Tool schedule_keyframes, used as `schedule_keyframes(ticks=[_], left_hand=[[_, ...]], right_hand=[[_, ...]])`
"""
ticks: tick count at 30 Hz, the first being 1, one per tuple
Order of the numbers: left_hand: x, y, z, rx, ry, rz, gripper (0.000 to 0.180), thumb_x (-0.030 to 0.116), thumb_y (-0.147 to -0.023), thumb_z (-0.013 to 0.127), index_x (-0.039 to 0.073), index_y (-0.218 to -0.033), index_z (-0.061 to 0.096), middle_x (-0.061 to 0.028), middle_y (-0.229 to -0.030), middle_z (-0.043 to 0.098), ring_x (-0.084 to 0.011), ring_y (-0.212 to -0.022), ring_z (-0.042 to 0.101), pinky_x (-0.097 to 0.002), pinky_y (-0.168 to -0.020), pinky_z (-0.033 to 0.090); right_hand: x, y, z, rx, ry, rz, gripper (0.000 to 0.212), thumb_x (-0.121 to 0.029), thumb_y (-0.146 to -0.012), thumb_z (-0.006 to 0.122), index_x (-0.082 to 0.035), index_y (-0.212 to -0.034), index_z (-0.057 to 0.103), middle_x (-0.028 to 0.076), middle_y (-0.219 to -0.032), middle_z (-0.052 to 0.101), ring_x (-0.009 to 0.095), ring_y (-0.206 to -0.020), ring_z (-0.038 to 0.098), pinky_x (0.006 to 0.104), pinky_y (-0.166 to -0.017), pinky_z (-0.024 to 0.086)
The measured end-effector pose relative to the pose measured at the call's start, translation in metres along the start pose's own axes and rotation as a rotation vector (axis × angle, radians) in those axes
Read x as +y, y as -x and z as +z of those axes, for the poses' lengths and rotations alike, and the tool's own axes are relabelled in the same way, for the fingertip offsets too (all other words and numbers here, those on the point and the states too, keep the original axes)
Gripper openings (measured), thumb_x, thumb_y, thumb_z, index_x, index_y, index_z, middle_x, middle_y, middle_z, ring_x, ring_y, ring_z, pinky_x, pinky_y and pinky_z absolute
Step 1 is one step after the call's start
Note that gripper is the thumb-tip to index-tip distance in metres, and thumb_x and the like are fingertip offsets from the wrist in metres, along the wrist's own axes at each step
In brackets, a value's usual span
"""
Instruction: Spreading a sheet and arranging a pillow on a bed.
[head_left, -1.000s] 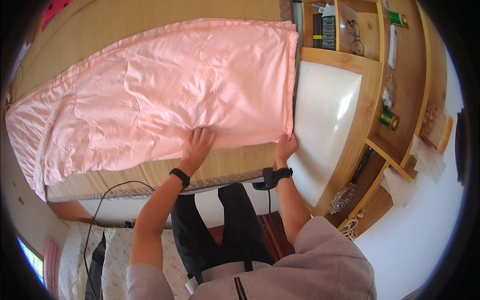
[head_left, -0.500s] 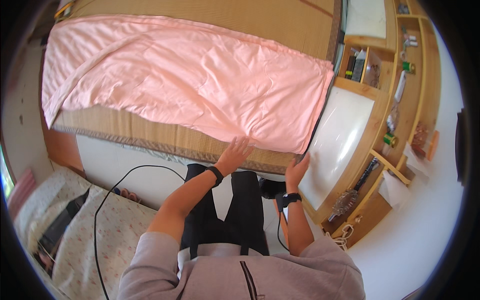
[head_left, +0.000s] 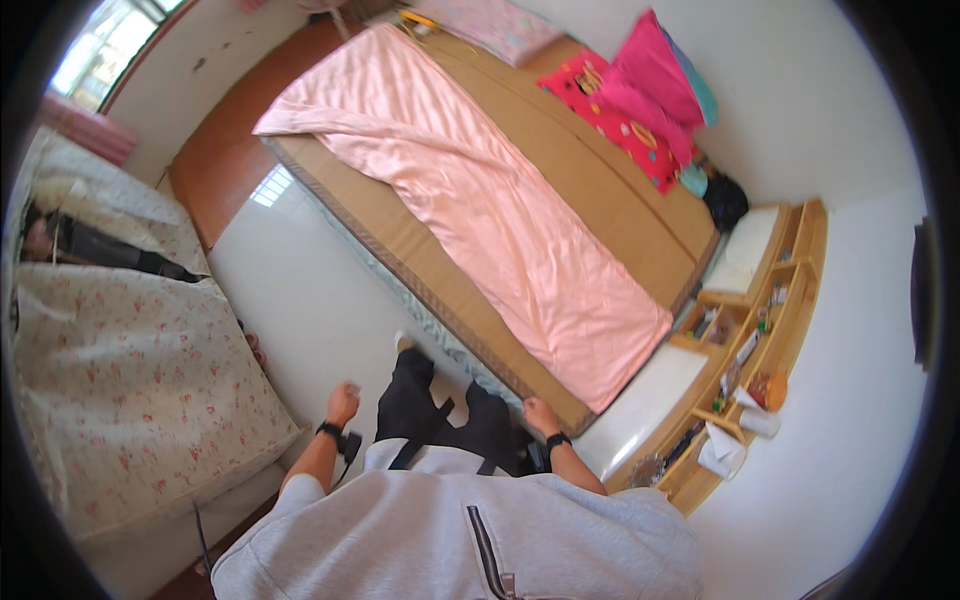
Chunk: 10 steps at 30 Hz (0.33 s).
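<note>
A pink sheet (head_left: 470, 200) lies in a long strip across the bed's tan woven mat (head_left: 590, 170), its far left end folded over and wrinkled. My left hand (head_left: 343, 402) hangs over the pale floor, away from the bed, with its fingers loosely curled and nothing visible in them. My right hand (head_left: 541, 416) is closed beside the near edge of the mat, close to the sheet's near right end. No object shows in it, and I cannot tell whether it touches the mat. Both wrists wear black bands.
A wooden headboard shelf (head_left: 760, 350) with small items runs along the right wall. A red patterned pillow (head_left: 620, 125) and a bright pink cloth (head_left: 655, 80) lie on the bed's far side. At left stands a rack with a floral cover (head_left: 140, 370). Pale floor (head_left: 300, 290) lies between.
My left hand has left the sheet and dropped to the left over the floor. My right hand has come off the mat's corner. The view has turned and shows more of the room.
</note>
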<state>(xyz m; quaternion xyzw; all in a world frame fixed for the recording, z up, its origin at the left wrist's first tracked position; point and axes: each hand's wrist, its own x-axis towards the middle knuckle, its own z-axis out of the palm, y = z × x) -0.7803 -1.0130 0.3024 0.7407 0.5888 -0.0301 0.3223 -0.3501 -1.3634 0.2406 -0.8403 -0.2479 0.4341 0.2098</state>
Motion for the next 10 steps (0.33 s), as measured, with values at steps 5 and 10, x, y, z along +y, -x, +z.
schedule_keyframes(ticks=[5, 10], left_hand=[[-0.194, 0.126, -0.041, -0.104, -0.081, -0.337, 0.020, 0.022, -0.081, 0.062, 0.008, -0.086, 0.076, -0.0189, -0.091, 0.073, -0.0371, -0.090, 0.069, -0.0440, -0.078, 0.056], [-0.276, 0.213, -0.006, -0.493, 0.273, -0.745, 0.023, 0.026, -0.082, 0.061, 0.008, -0.087, 0.076, -0.0199, -0.094, 0.073, -0.0359, -0.090, 0.070, -0.0432, -0.079, 0.056]], right_hand=[[-0.011, -0.017, 0.023, -0.051, -0.039, 0.032, 0.029, -0.023, -0.094, 0.054, 0.000, -0.097, 0.071, 0.011, -0.077, 0.071, 0.019, -0.065, 0.068, 0.0343, -0.061, 0.053], [-0.153, -0.002, 0.048, 0.005, -0.236, -0.285, 0.040, -0.027, -0.092, 0.057, -0.011, -0.127, 0.067, 0.015, -0.096, 0.073, 0.024, -0.077, 0.070, 0.0434, -0.065, 0.057]])
